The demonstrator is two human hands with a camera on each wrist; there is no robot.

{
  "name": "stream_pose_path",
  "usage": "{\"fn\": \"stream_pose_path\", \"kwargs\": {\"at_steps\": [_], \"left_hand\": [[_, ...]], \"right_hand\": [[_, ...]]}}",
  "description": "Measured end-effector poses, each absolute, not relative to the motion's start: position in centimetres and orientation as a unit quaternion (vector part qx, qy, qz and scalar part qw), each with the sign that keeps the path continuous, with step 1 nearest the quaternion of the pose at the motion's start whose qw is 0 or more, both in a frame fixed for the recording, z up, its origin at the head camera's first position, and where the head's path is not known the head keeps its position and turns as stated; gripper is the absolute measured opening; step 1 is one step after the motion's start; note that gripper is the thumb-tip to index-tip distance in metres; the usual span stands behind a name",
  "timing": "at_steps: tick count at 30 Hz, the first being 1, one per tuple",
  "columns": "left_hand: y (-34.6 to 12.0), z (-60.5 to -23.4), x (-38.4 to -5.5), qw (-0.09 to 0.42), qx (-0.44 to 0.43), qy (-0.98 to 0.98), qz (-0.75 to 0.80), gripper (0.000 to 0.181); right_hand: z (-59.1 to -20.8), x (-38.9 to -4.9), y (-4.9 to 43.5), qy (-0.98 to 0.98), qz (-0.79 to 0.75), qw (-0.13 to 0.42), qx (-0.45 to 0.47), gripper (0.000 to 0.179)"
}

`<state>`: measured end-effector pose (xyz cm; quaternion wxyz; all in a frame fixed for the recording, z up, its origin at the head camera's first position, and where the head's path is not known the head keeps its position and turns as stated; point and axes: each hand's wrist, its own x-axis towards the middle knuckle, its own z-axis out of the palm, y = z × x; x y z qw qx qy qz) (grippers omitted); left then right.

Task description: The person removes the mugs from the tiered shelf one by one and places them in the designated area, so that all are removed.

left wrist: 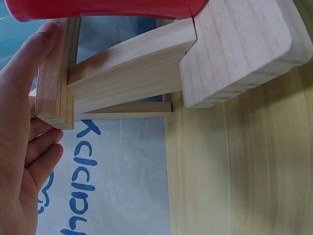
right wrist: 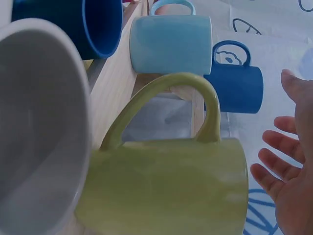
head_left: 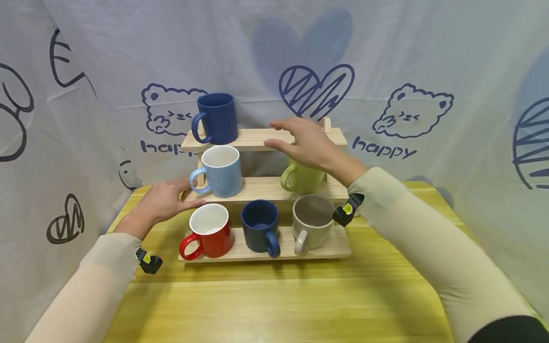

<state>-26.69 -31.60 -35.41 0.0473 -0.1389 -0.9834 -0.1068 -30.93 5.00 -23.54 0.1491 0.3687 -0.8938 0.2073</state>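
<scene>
A three-tier wooden shelf (head_left: 262, 189) stands on the table, bearing several mugs. My left hand (head_left: 160, 202) grips the left end of its middle board (left wrist: 54, 85), thumb on one face and fingers behind. Above the green mug (head_left: 305, 181), at the right of the middle tier, my right hand (head_left: 306, 143) hovers with fingers spread and nothing in them. The right wrist view shows a gap between this hand (right wrist: 296, 161) and the green mug (right wrist: 166, 186). A light blue mug (head_left: 224, 177) sits at the middle tier's left, and a dark blue mug (head_left: 220, 121) on the top tier's left.
Along the bottom tier stand a red mug (head_left: 219, 242), a second dark blue mug (head_left: 256, 233) and a grey-beige mug (head_left: 315, 233). The yellowish wooden table (head_left: 274, 305) extends in front. A white curtain (head_left: 253, 57) with blue drawings hangs behind and at both sides.
</scene>
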Motion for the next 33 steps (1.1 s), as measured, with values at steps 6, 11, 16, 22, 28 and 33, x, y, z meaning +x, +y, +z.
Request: {"fn": "stream_pose_path", "kwargs": {"at_steps": [6,11,16,22,28,33], "left_hand": [[-31.6,-35.5,-26.6,0.045,-0.137,-0.984,-0.109,0.097],[-31.7,-35.6,-26.6,0.054,-0.142,-0.982,-0.111,0.092],[-31.7,-35.5,-26.6,0.054,-0.141,-0.982,-0.114,0.094],[-31.7,-35.4,-26.7,0.053,-0.139,-0.982,-0.117,0.096],[-31.8,-35.3,-26.6,0.047,-0.136,-0.983,-0.114,0.096],[-31.8,-35.5,-26.7,0.045,-0.135,-0.983,-0.118,0.096]], "right_hand": [[-23.4,-31.5,2.9,-0.894,0.206,0.137,0.374,0.056],[-23.2,-31.7,1.1,-0.894,0.199,0.133,0.379,0.057],[-22.8,-31.8,-0.4,-0.896,0.197,0.125,0.377,0.061],[-22.5,-32.1,-2.4,-0.903,0.189,0.114,0.369,0.066],[-22.2,-32.2,-4.7,-0.909,0.148,0.121,0.37,0.068],[-21.9,-32.3,-6.4,-0.914,0.126,0.121,0.367,0.07]]}}
